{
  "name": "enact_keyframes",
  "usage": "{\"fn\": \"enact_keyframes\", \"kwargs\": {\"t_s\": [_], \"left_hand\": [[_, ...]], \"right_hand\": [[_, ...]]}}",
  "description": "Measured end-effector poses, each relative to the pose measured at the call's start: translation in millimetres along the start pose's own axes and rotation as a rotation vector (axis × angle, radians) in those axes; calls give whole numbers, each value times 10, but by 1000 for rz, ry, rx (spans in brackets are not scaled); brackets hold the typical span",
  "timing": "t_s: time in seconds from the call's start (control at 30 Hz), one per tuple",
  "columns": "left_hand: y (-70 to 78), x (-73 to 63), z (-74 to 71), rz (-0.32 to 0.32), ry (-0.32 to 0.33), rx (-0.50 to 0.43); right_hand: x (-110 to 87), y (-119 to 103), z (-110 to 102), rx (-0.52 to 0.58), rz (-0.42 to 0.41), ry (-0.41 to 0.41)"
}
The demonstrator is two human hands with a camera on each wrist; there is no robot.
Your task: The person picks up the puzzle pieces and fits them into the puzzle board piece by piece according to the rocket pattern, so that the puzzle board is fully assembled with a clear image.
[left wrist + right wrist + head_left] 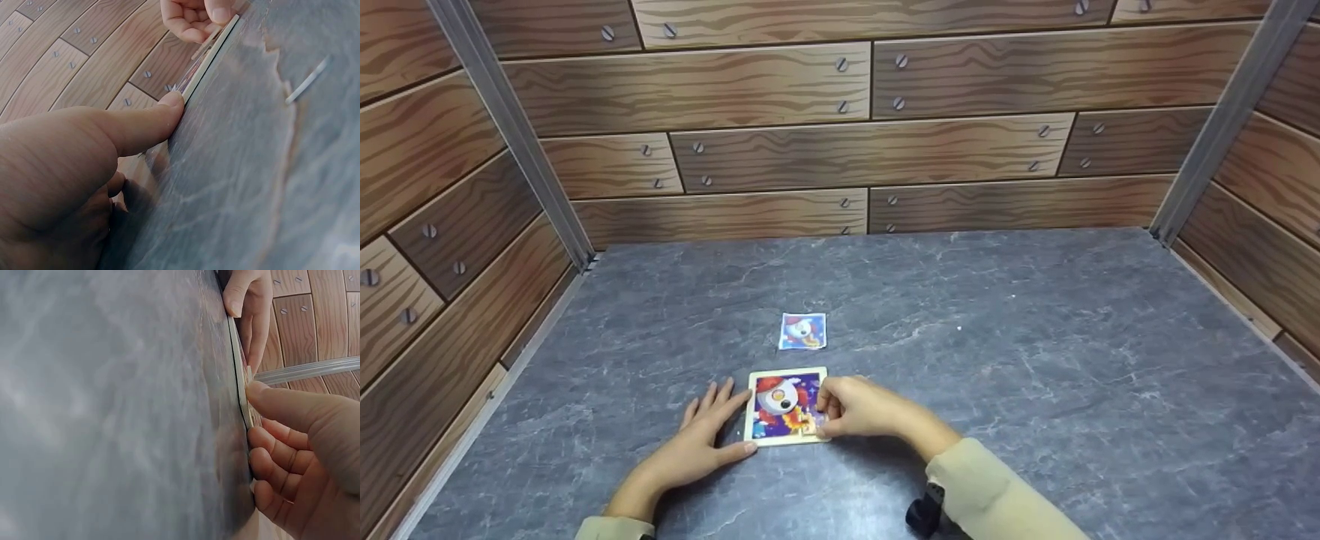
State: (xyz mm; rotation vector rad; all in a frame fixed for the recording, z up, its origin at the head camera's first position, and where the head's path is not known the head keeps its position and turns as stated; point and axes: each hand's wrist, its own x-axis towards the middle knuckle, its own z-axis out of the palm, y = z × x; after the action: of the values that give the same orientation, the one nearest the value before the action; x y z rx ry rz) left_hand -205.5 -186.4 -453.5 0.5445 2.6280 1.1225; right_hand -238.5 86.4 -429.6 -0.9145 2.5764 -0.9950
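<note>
A square jigsaw puzzle board [787,371] with a pale wooden rim lies flat on the table, showing a cartoon rocket on purple. My left hand [690,442] rests at its left side with fingers spread, the index finger at the left rim and the thumb at the lower left corner. Over the board's lower right part, my right hand [859,409] has its fingers curled and pinches a small puzzle piece [249,374]. The piece tilts up from the board, its thin pale edge showing by the thumb in the right wrist view. The fingers partly cover the board's right side.
Just beyond the board lies a small picture card [802,331] with a similar rocket. The grey marbled table [1035,375] is bounded by wood-patterned walls [780,157] at the back and sides. A black wrist device [924,511] sits at the right sleeve.
</note>
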Motion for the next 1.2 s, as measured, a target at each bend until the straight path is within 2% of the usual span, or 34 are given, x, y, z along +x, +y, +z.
{"fn": "enact_keyframes", "kwargs": {"t_s": [0.2,0.43,0.67,1.03,1.2], "left_hand": [[1,-7,-2,0,14,16],[0,-16,1,-2,10,8],[3,-24,7,-2,14,20],[-21,0,9,11,8,15],[-17,9,4,8,6,21]], "right_hand": [[33,-3,21,-31,17,7],[47,7,32,-45,-27,8],[51,-5,17,-81,-37,-37],[43,-20,8,-89,-22,-62],[19,-13,-15,-87,-50,-76]]}}
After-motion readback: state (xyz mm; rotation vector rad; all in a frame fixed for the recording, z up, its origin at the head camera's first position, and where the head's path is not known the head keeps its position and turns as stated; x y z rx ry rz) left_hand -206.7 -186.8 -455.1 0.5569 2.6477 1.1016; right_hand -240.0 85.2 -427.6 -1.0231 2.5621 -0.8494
